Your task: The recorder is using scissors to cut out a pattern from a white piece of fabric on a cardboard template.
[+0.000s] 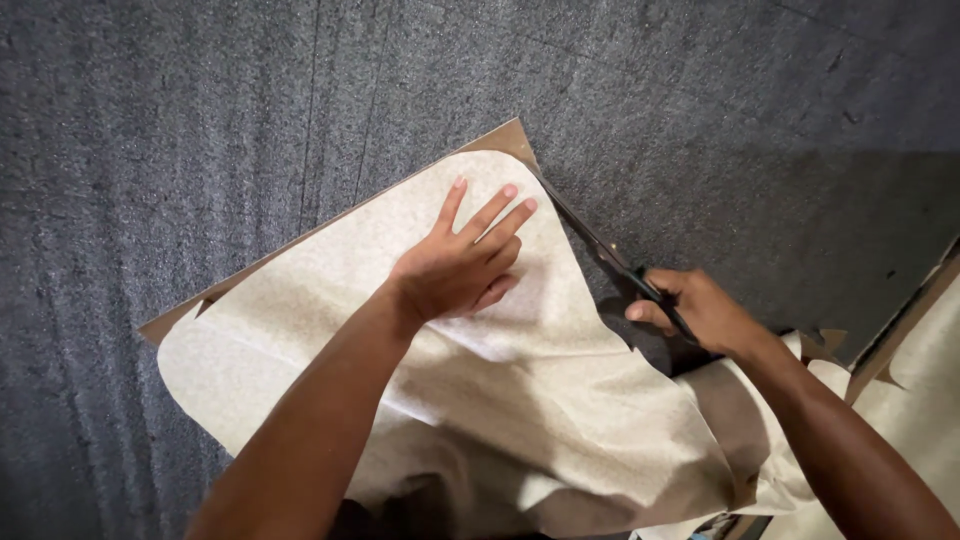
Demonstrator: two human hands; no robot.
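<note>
A person's two bare forearms reach out over a pale, speckled cream sheet of thin flexible material with a brown backing (520,400), which lies on a dark grey carpeted floor (200,120). The left hand (460,270) rests flat on top of the sheet with its fingers spread and pointing away from the body, pinning it down. To its right, the right hand (700,312) is curled around the handles of a pair of dark, long-bladed scissors (600,250), whose blades run along the sheet's right edge just beyond the left fingertips.

The sheet looks light and limp: it buckles into soft folds below the left wrist and curls up near the right hand, so it likely needs holding flat close to the blades. Its brown underside shows along the far-left edge and at the far corner ahead of the left hand.

Bare carpet spreads well ahead and to the left of both hands. Right of the right hand, a second pale sheet with a brown border (925,340) lies close by.
</note>
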